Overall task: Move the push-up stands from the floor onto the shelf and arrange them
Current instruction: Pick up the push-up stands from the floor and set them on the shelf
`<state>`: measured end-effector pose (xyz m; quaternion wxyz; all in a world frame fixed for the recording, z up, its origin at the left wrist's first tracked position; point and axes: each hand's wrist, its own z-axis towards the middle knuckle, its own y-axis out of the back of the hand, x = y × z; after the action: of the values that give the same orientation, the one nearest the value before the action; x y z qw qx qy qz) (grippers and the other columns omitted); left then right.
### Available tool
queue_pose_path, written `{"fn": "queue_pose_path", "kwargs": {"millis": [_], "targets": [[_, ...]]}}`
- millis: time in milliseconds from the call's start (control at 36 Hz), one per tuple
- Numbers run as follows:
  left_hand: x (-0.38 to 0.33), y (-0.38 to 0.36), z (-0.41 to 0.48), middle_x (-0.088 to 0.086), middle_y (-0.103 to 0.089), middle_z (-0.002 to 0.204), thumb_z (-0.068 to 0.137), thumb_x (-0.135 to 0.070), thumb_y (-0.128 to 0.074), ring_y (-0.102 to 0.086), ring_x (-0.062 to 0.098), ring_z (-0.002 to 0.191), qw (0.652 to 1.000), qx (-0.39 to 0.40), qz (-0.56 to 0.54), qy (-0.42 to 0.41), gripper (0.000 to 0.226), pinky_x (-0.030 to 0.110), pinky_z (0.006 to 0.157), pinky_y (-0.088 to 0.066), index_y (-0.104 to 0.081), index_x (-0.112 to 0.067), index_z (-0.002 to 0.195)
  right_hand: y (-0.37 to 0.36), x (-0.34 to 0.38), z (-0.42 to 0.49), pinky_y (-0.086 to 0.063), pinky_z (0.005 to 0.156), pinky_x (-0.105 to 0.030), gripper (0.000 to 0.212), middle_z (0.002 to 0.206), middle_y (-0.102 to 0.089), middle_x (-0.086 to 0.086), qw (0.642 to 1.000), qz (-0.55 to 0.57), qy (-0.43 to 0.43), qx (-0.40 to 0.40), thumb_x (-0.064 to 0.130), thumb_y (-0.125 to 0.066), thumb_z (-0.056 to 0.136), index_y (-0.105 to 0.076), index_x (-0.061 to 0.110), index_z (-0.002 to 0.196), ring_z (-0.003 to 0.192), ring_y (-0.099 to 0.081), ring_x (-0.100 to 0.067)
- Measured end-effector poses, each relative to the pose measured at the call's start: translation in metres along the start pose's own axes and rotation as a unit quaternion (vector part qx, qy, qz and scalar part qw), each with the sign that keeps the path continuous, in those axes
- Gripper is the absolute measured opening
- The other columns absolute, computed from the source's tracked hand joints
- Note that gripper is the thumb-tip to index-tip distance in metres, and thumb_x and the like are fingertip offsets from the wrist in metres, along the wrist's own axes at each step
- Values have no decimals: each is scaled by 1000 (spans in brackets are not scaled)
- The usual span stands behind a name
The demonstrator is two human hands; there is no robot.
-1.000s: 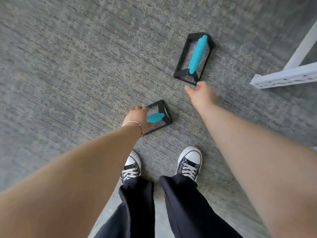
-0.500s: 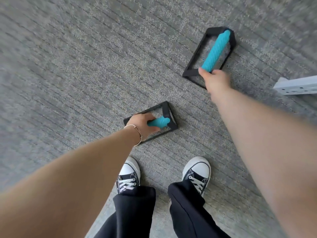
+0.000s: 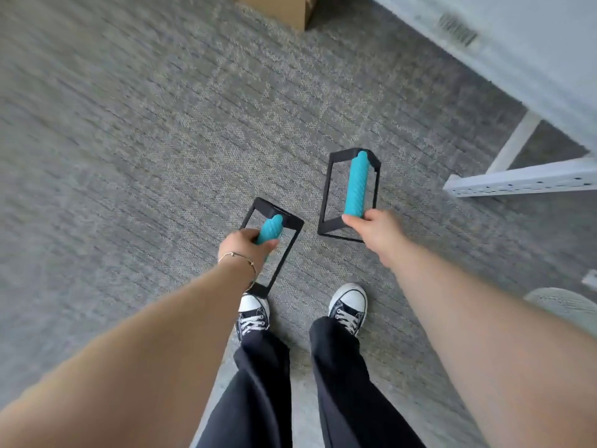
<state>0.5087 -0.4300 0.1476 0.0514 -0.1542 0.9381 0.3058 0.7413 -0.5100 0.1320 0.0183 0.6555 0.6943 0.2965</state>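
Evidently left hand (image 3: 247, 250) and right hand (image 3: 376, 226) grip stands (image 3: 357, 185).

Open carpet (image 3: 129, 140) lies to your left and ahead. On your right, the low shelf rail (image 3: 523, 182) and its slanted upright (image 3: 513, 144) bar the way; a cardboard box (image 3: 274, 8) stands far ahead.

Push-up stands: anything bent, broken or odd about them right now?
Nothing stands out. The left hand grips the near stand, the right hand the far stand; both frames look square and unbroken. Blur hides fine detail.
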Motion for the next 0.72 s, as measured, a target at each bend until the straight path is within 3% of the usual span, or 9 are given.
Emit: {"fn": "queue_pose_path", "kwargs": {"millis": [111, 194, 306, 389, 472, 556, 639, 722], "targets": [[-15, 51, -58, -1, -65, 99, 84, -50, -65, -63, 23, 90, 996, -20, -80, 29, 52, 34, 86, -54, -60, -20, 127, 26, 28, -82, -40, 58, -30, 41, 72, -57, 0, 1000, 5, 2, 26, 55, -65, 80, -65, 16, 94, 64, -53, -17], [-28, 94, -108, 2, -68, 113, 81, -53, -66, -64, 25, 99, 992, -36, -118, 26, 57, 40, 92, -53, -60, -21, 128, 47, 55, -148, -41, 57, -29, 38, 79, -61, -1, 999, 4, 17, 40, 54, -63, 83, -64, 18, 97, 68, -55, -17], [-43, 147, -175, 2, -66, 116, 83, -54, -64, -57, 19, 87, 990, -55, -127, 14, 57, 32, 83, -52, -59, -20, 128, 67, 87, -226, -45, 62, -31, 37, 81, -63, 1, 998, 29, 33, 36, 51, -66, 82, -64, 17, 98, 72, -58, -16], [-52, 192, -227, 0, -67, 108, 82, -56, -64, -58, 18, 84, 989, -72, -128, -7, 56, 31, 77, -53, -61, -20, 125, 85, 114, -287, -49, 67, -33, 41, 85, -65, 2, 998, 42, 44, 27, 51, -67, 81, -65, 16, 102, 78, -61, -17], [-61, 236, -269, -1, -64, 90, 80, -55, -66, -63, 23, 86, 983, -88, -162, -23, 51, 38, 81, -57, -66, -18, 115, 103, 139, -338, -53, 76, -42, 38, 89, -68, -1, 996, 49, 69, 23, 54, -65, 80, -64, 20, 97, 84, -65, -22], [-72, 276, -308, -3, -64, 86, 80, -54, -66, -65, 22, 84, 974, -105, -197, -45, 47, 38, 78, -58, -67, -17, 110, 122, 166, -384, -51, 74, -38, 34, 90, -67, -2, 993, 51, 101, 19, 52, -65, 82, -62, 20, 95, 84, -64, -22], [-85, 313, -338, -2, -67, 82, 81, -56, -64, -64, 15, 74, 966, -126, -212, -74, 44, 27, 60, -52, -69, -16, 99, 143, 191, -420, -51, 76, -39, 35, 91, -67, -1, 990, 56, 131, 4, 50, -67, 81, -62, 19, 95, 85, -63, -20], [-102, 352, -367, -3, -65, 78, 81, -58, -63, -62, 11, 68, 960, -148, -221, -93, 42, 24, 53, -48, -68, -16, 90, 167, 219, -453, -42, 63, -33, 34, 79, -61, 3, 985, 64, 158, -11, 49, -69, 80, -62, 17, 89, 72, -57, -17]]}}
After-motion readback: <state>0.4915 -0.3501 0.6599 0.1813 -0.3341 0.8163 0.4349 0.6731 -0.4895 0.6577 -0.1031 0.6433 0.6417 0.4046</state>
